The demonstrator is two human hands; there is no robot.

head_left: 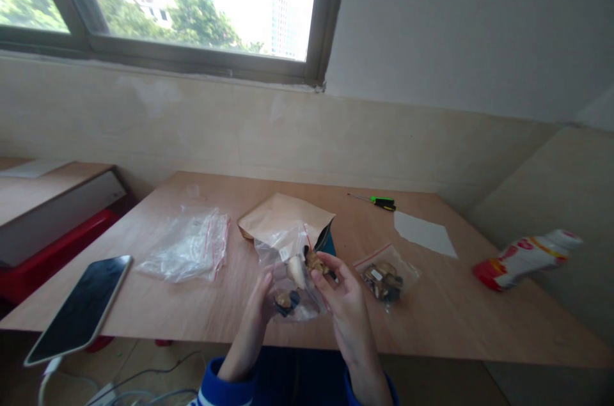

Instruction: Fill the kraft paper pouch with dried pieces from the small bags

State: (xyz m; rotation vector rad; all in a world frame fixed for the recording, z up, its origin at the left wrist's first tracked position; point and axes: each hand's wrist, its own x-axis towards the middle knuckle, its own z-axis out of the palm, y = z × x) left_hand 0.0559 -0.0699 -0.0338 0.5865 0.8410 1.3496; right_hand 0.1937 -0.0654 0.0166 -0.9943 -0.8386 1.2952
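Observation:
My left hand (pixel 261 296) is closed on the side of a clear zip bag (pixel 304 311) held above the table's front part. Low inside the bag lies a small brown-and-dark piece (pixel 284 299), and a pale, smooth piece (pixel 296 270) shows higher up. My right hand (pixel 346 294) pinches a brown-and-black piece (pixel 315 263) at the bag's upper right, by its red seal strip. Whether that piece is inside or outside the mouth I cannot tell. Just behind lies a brown paper bag (pixel 283 217) with a dark opening toward the right.
Right of my hands sits a filled zip bag (pixel 384 278) of similar pieces. Clear bags (pixel 192 246) are stacked at left, near a tablet (pixel 81 307) with a cable. A screwdriver (pixel 378 201), white paper (pixel 425 233) and a tilted red-and-white bottle (pixel 522 262) are at right.

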